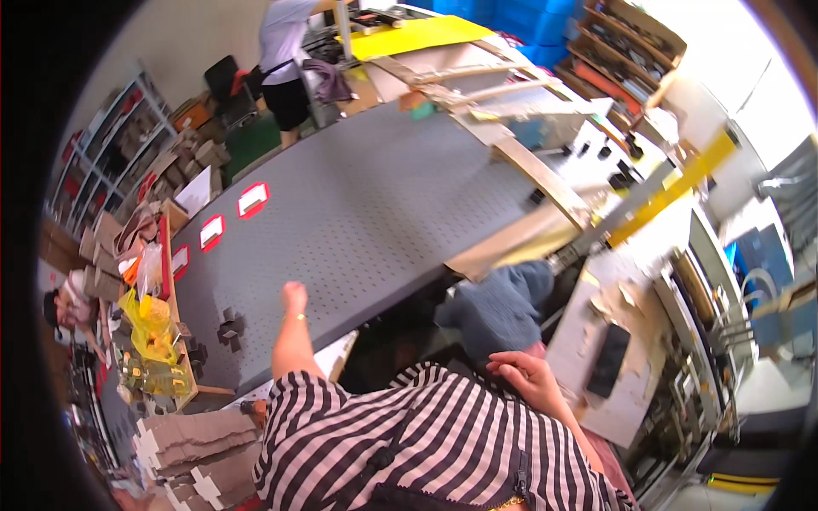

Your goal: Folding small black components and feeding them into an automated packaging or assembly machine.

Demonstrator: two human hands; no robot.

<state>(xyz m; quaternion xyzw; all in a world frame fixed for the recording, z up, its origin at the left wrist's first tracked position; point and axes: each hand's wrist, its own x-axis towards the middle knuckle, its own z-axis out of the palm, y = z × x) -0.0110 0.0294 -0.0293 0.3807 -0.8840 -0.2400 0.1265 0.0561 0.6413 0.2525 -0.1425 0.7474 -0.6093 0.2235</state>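
Observation:
My left hand [294,297] is over the near part of a grey perforated table [358,221]. Its fingers look folded in, and whatever may be in them is hidden. Farther left on the same table lie red-edged pieces with white middles, one [253,199] farther back and another [211,232] closer. My right hand [526,376] hovers beside my striped shirt, its fingers loosely apart with nothing seen in them. Just beyond it is a bundle of blue-grey cloth [498,307].
A side bench [567,383] on the right carries a black phone-like slab [609,360] and torn scraps. Yellow bags [149,328] crowd the left edge. Stacked cardboard [200,443] stands at lower left. Another person [285,51] stands beyond the table.

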